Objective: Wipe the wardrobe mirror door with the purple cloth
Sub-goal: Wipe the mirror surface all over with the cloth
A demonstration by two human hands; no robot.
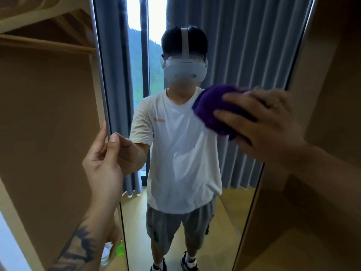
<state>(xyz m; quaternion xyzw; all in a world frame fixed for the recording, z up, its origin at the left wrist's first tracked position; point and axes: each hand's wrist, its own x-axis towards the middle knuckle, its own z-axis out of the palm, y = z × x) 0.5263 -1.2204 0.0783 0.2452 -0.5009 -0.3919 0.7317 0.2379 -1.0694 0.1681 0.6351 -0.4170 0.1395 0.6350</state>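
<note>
right hand (261, 122), fingers spread flat, presses bunched fuzzy purple cloth (213, 112) onto tall glossy wardrobe mirror door (195, 173), right of middle, upper half; most unwiped glass looks to lie left and below along door's upright long axis; left hand (105, 155) pinches thin metal left door edge (101, 79), steadying it, so probably sweep leftward next

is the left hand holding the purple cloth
No, the left hand grips the edge of the mirror door, while the right hand presses the purple cloth on the glass.
</note>
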